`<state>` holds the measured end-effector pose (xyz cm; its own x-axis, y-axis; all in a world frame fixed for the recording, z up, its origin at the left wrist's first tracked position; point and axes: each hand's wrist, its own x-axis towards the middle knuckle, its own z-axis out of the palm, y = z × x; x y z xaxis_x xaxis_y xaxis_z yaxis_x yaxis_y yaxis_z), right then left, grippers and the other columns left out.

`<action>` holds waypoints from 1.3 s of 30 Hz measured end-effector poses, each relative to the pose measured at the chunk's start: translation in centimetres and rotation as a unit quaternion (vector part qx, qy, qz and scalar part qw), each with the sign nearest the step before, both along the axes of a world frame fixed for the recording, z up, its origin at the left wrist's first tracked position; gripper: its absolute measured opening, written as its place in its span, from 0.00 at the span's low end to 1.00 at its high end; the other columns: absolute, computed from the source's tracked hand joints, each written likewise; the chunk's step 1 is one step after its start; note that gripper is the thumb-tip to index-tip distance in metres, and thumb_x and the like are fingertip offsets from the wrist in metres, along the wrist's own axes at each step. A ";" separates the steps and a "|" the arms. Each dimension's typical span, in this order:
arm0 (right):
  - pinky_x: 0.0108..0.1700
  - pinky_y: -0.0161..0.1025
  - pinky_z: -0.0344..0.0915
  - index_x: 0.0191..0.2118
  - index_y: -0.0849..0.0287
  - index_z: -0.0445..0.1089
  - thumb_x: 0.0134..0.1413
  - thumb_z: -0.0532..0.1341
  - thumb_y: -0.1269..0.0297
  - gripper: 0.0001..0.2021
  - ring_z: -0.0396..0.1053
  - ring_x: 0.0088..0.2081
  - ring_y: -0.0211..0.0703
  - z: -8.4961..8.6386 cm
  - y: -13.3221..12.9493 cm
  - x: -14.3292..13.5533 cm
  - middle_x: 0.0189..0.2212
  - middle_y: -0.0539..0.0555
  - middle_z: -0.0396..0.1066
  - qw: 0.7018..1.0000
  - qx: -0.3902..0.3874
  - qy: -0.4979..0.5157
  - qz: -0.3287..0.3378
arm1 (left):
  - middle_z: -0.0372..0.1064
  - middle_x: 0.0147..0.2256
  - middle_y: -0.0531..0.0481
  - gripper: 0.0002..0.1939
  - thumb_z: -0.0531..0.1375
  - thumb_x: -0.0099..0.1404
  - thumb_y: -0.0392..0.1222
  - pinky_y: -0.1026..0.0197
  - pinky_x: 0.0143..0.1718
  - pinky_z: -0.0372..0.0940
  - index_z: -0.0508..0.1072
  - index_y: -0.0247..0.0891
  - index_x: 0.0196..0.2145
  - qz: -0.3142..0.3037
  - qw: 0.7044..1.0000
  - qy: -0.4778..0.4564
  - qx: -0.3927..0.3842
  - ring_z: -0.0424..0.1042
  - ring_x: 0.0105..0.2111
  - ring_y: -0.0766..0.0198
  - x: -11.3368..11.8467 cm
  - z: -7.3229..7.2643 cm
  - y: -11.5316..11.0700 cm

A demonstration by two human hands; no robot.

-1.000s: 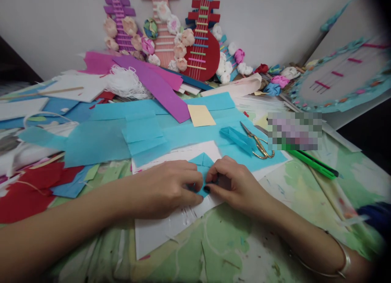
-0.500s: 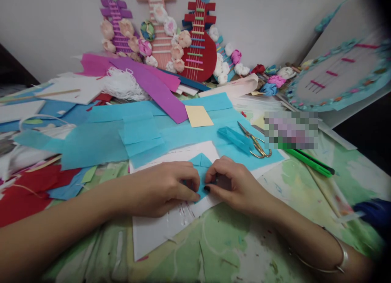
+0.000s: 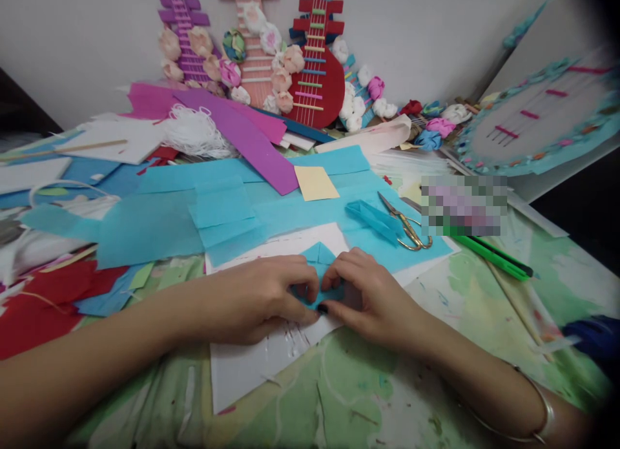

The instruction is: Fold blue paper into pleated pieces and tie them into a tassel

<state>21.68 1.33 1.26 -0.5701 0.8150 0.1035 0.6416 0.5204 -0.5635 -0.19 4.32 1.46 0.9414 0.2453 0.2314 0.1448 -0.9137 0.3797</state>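
Observation:
A small folded piece of blue paper (image 3: 320, 253) lies on a white sheet (image 3: 237, 375) at the middle of the table. My left hand (image 3: 271, 297) grips its left side, fingers curled and thumb near the lower edge. My right hand (image 3: 371, 297) pinches the right side, its dark-nailed thumb touching the tip of my left thumb. The fingers hide much of the folded piece. Beyond the hands lie a larger blue sheet (image 3: 290, 210), a yellow square (image 3: 317, 183), a folded blue strip (image 3: 375, 221) and gold-handled scissors (image 3: 409, 229).
Paper lutes, including a red one (image 3: 317, 90), lean on the wall among paper flowers. White string (image 3: 196, 132) and purple paper (image 3: 242, 135) lie at the back left, red scraps (image 3: 53, 300) at the left. A green cutter (image 3: 498, 256) rests at the right.
My right thumb has moved down and left to meet my left thumb at the paper's lower edge. The fingers of my right hand have shifted slightly left.

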 end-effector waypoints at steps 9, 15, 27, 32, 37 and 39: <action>0.43 0.42 0.54 0.36 0.58 0.65 0.52 0.59 0.72 0.05 0.59 0.40 0.44 -0.2 0.0 0.2 0.35 0.53 0.66 1.000 -0.004 -0.009 0.008 | 0.69 0.40 0.46 0.10 0.57 0.63 0.29 0.63 0.41 0.62 0.75 0.41 0.37 -0.003 0.999 0.011 -0.034 0.67 0.40 0.63 -0.1 0.6 0.2; 0.43 0.42 0.54 0.35 0.59 0.65 0.52 0.60 0.72 0.04 0.59 0.40 0.44 0.1 0.0 0.1 0.34 0.54 0.66 1.000 -0.009 -0.010 0.003 | 0.70 0.38 0.47 0.13 0.55 0.64 0.27 0.64 0.43 0.62 0.74 0.40 0.41 0.001 0.996 -0.007 -0.092 0.68 0.39 0.65 -0.2 0.6 0.6; 0.41 0.42 0.53 0.35 0.58 0.65 0.51 0.61 0.68 0.05 0.58 0.39 0.46 0.0 -0.1 -0.1 0.34 0.54 0.65 1.000 -0.004 -0.026 0.002 | 0.67 0.41 0.46 0.12 0.56 0.62 0.27 0.63 0.42 0.62 0.74 0.40 0.39 -0.001 0.999 0.034 -0.028 0.66 0.41 0.63 -0.2 0.7 0.1; 0.41 0.42 0.53 0.35 0.58 0.66 0.51 0.61 0.69 0.05 0.59 0.40 0.46 -0.2 0.1 0.1 0.34 0.53 0.66 1.000 -0.006 -0.014 -0.010 | 0.67 0.40 0.46 0.08 0.57 0.64 0.30 0.63 0.41 0.62 0.74 0.40 0.36 0.003 0.999 0.034 -0.033 0.66 0.40 0.63 0.0 0.7 -0.1; 0.39 0.41 0.53 0.32 0.58 0.65 0.47 0.61 0.75 0.06 0.60 0.38 0.45 -0.1 0.6 0.8 0.32 0.52 0.68 0.998 -0.002 0.002 -0.059 | 0.67 0.41 0.45 0.10 0.56 0.64 0.31 0.62 0.42 0.63 0.75 0.41 0.39 0.000 0.999 0.041 -0.029 0.67 0.40 0.62 0.0 0.9 -0.2; 0.38 0.41 0.52 0.31 0.58 0.65 0.46 0.61 0.76 0.07 0.60 0.38 0.45 0.0 0.6 0.9 0.31 0.52 0.67 0.998 -0.001 0.003 -0.063 | 0.67 0.40 0.45 0.11 0.56 0.63 0.30 0.62 0.42 0.63 0.75 0.41 0.39 -0.001 0.999 0.035 -0.032 0.68 0.40 0.62 0.0 1.0 -0.2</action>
